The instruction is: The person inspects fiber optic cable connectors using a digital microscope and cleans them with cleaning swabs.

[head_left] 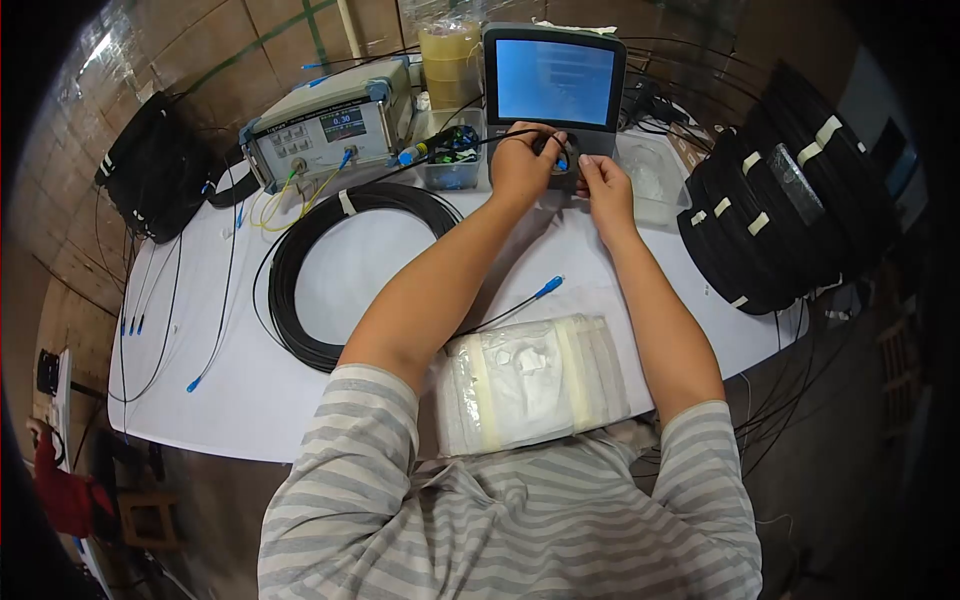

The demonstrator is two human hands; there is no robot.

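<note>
My left hand is closed on a black fiber-optic cable, in front of the monitor-like device. A small blue connector shows by its fingertips. My right hand is just to the right, thumb and fingers pinched together close to the device's lower front; what they hold, if anything, is too small to make out. The grey device stands upright with a lit blue screen. Beneath my forearms, a coil of black cable lies on the white table, and a blue-tipped cable end points toward the device.
A test meter reading 0.30 stands back left, with yellow leads plugged in. Clear plastic bins flank the screen device. Stacked black coils crowd the right edge. A plastic-wrapped white package lies at the front edge. Another person's red sleeve shows far left.
</note>
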